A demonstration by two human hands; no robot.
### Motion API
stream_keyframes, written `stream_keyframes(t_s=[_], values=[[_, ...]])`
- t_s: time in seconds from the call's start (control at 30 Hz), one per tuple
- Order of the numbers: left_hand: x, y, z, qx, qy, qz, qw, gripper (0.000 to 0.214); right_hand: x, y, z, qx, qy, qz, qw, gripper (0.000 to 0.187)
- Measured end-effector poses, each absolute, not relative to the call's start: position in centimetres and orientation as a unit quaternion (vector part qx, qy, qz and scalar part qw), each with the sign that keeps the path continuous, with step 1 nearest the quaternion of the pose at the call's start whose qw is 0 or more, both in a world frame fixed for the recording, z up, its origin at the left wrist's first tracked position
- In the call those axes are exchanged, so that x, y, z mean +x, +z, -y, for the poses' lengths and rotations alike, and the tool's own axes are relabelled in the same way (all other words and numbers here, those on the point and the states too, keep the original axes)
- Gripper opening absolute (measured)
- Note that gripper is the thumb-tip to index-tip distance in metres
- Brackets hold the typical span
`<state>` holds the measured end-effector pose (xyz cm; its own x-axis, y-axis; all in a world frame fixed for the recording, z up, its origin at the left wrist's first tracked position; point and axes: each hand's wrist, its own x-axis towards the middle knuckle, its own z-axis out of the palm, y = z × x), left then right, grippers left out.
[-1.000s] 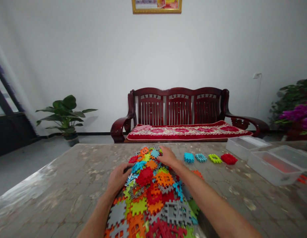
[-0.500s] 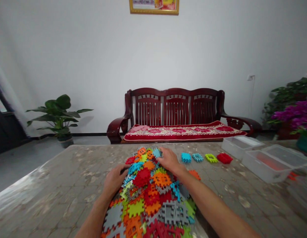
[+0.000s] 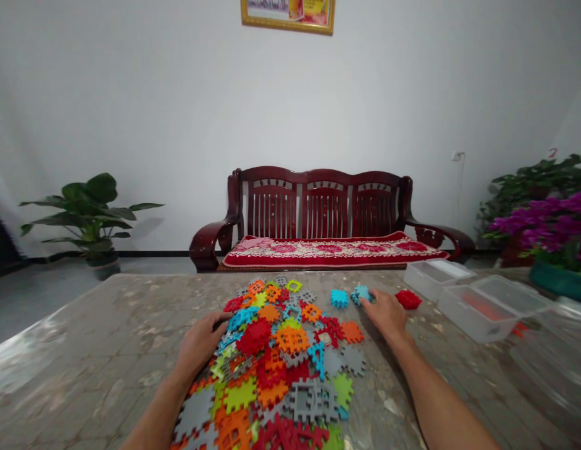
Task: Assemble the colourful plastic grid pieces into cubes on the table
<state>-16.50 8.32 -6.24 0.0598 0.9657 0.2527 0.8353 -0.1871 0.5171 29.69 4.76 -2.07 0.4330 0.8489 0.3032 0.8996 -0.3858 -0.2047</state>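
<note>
A heap of toothed interlocking plastic tiles [image 3: 292, 339] in orange, red, grey, green and blue spreads over the middle of the table. At its left edge rests my left hand [image 3: 202, 337], fingers loosely bent and apart beside some blue tiles [image 3: 243, 317], gripping nothing that I can see. Right of the heap, my right hand [image 3: 387, 314] pinches a light blue tile [image 3: 360, 294] over the spot of a blue stack. A stack of solid blue tiles [image 3: 339, 299] stands just left of it, and a red stack [image 3: 408, 299] lies to the right. My right hand hides the green stack.
Clear plastic boxes [image 3: 478, 319] stand at the right of the patterned table [image 3: 107, 337], one with something orange inside. Purple flowers in a teal pot [image 3: 560, 278] are at the far right. A wooden bench [image 3: 325, 206] stands behind the table, and a potted plant [image 3: 98, 219] at left.
My right hand has moved right from the back of the heap to the small stacks, carrying the light blue tile. My left hand stays by the heap. The view has shifted slightly.
</note>
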Motion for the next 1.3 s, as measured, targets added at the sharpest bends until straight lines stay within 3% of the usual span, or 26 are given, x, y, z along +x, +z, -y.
stream_keyframes(t_s=[0.37, 0.53, 0.7, 0.97, 1.03, 1.17, 1.3], values=[[-16.4, -6.1, -8.2, 0.712, 0.284, -0.630, 0.126, 0.039, 29.6, -2.5, -5.4, -0.829, -0.080, 0.531, 0.152, 0.039], [-16.4, -6.0, -8.2, 0.709, 0.278, -0.634, 0.132, 0.041, 28.7, -3.3, -5.1, -0.776, -0.103, 0.558, 0.276, 0.033], [-16.3, -5.9, -8.1, 0.704, 0.305, -0.624, 0.148, 0.039, 24.6, -4.1, -4.2, -0.614, 0.010, 0.690, 0.383, 0.028], [-17.6, -4.0, -8.3, 0.615, 0.381, -0.625, 0.294, 0.050, 21.3, -3.7, -2.3, -0.521, 0.081, 0.784, 0.327, 0.022], [-17.8, -2.8, -9.2, 0.616, 0.374, -0.635, 0.278, 0.051, 21.3, -3.7, -2.2, -0.514, 0.087, 0.793, 0.314, 0.020], [-16.4, -0.2, -12.8, 0.711, 0.275, -0.632, 0.140, 0.059, 21.3, -4.0, -2.4, -0.504, 0.080, 0.805, 0.301, 0.025], [-12.6, 0.9, -17.6, 0.760, 0.219, -0.604, 0.099, 0.056, 21.1, -4.2, -2.5, -0.502, 0.060, 0.812, 0.293, 0.029]])
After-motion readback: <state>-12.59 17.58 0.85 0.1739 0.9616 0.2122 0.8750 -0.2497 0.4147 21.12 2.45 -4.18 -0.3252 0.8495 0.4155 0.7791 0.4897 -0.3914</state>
